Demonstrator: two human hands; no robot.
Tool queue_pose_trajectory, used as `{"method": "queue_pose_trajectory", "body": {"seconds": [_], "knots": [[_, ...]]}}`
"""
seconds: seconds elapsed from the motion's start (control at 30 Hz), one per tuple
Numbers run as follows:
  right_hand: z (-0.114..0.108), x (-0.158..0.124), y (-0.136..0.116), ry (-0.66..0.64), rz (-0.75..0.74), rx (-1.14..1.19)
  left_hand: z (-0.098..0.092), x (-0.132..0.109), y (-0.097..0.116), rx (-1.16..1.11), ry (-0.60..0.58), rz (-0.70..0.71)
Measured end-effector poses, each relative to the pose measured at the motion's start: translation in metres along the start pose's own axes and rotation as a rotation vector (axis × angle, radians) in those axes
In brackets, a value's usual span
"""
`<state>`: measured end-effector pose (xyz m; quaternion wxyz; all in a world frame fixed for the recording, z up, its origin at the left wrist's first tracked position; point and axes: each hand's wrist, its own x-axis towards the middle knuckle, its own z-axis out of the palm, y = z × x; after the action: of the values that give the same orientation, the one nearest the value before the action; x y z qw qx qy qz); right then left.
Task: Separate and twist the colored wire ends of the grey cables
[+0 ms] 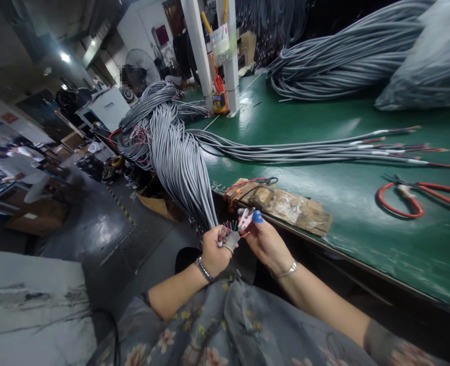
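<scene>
My left hand [216,251] is closed around the end of a grey cable, and a fan of thin coloured wires [229,226] sticks out above its thumb. Grey wrapping covers that thumb. Close beside it, my right hand [268,246] pinches a small pink clip-like tool [245,219] near the wire ends; blue tape is on this thumb. Whether the tool touches the wires I cannot tell. A thick bundle of grey cables [182,162] hangs over the table edge down to my left hand.
On the green table [350,203] are a worn wooden board [286,203] at the edge, red-handled scissors [400,198], stripped cables [304,152] and large cable coils [347,56]. A white post [230,61] rises at the back. Cardboard boxes [37,218] and people are at left.
</scene>
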<state>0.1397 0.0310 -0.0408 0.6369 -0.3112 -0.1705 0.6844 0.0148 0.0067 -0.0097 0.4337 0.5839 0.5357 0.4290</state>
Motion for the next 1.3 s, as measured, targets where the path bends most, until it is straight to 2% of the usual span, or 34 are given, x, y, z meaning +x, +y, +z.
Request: {"method": "queue_pose_trajectory", "body": {"seconds": [0.13, 0.3, 0.37, 0.57, 0.73, 0.83, 1.0, 1.13, 1.3], "knots": [[0.000, -0.003, -0.003, 0.002, 0.046, 0.026, -0.003, -0.001, -0.001, 0.023, -0.014, 0.019], [-0.010, -0.017, -0.005, -0.178, 0.129, -0.085, -0.007, -0.004, -0.004, 0.011, -0.011, 0.011], [-0.014, -0.024, -0.004, -0.211, 0.129, -0.156, -0.009, -0.005, -0.005, 0.010, -0.014, 0.021], [-0.013, -0.030, -0.001, -0.160, 0.035, -0.265, -0.013, -0.005, -0.004, -0.020, -0.060, 0.034], [-0.004, -0.032, -0.001, -0.134, 0.063, -0.232, -0.016, -0.004, -0.002, -0.040, -0.158, 0.082], [-0.001, -0.033, 0.000, -0.118, 0.045, -0.259, -0.017, -0.004, -0.002, 0.026, -0.161, 0.107], [-0.009, -0.027, 0.005, -0.093, 0.048, -0.290, -0.019, -0.002, 0.003, 0.020, -0.204, 0.058], [-0.020, -0.018, 0.004, -0.031, 0.082, -0.164, -0.017, -0.002, 0.012, -0.050, -0.109, -0.072], [-0.015, -0.009, -0.006, -0.133, 0.095, -0.129, -0.005, -0.003, 0.019, -0.124, 0.021, -0.090]]}}
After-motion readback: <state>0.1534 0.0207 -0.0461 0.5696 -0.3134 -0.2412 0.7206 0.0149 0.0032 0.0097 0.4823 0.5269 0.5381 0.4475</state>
